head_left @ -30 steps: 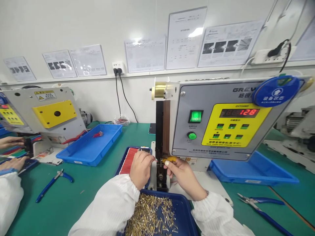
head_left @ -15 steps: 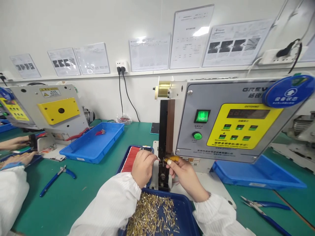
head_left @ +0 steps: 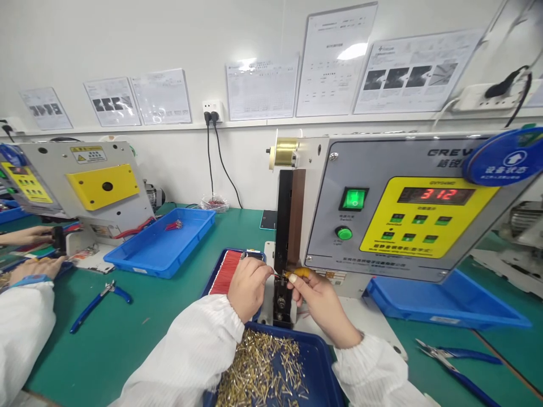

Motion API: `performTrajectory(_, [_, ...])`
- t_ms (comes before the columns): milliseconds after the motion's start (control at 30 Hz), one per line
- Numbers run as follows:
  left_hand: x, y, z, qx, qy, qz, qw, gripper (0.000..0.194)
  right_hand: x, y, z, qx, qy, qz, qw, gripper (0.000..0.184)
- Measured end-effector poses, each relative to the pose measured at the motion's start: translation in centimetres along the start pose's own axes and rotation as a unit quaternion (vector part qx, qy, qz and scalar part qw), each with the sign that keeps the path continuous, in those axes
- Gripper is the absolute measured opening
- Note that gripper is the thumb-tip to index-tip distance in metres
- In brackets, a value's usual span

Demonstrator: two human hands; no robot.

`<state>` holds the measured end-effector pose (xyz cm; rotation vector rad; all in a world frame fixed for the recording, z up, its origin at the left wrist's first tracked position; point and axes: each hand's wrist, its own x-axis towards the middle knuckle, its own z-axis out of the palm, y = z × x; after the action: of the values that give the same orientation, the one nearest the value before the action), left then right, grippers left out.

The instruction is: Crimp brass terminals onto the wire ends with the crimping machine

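My left hand [head_left: 248, 288] pinches a thin wire [head_left: 278, 275], whose bare tip reaches the crimping die [head_left: 281, 299] of a bench terminal crimping machine [head_left: 394, 226]. My right hand [head_left: 320, 305] holds a small yellow piece [head_left: 299, 273] between thumb and forefinger, right beside the die; its exact kind is unclear. Below my wrists, a dark blue tray [head_left: 322, 367] holds a heap of loose brass terminals [head_left: 261, 370]. Behind my left hand lies a bundle of red wires [head_left: 225, 272] in a dark tray. My fingers hide part of the die.
A co-worker's hands [head_left: 31, 251] work at a similar machine [head_left: 85, 186] on the left. Blue trays [head_left: 182, 240] [head_left: 445, 302] stand on either side of me. Blue-handled pliers [head_left: 99, 305] [head_left: 456, 362] lie on the green bench mat. Papers are posted on the wall.
Both hands stay at the die. The whole view has shifted slightly right and up. The machine's red counter has gone from 128, through blank, to 312.
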<state>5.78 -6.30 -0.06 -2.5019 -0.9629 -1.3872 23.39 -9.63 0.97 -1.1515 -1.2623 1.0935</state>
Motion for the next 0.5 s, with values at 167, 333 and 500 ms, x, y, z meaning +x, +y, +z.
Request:
performTrajectory(167, [0.06, 0.11, -0.04, -0.001, -0.003, 0.001, 1.000, 0.019, 0.09, 0.02, -0.05, -0.001, 0.000, -0.001, 1.000, 0.041])
performTrajectory(333, [0.12, 0.24, -0.14, -0.002, -0.003, 0.002, 1.000, 0.019, 0.12, 0.04, -0.13, -0.005, -0.001, -0.002, 1.000, 0.043])
performTrajectory(500, [0.10, 0.26, -0.12, -0.002, -0.003, -0.001, 1.000, 0.020, -0.01, 0.00, -0.06, -0.007, -0.002, 0.002, 1.000, 0.043])
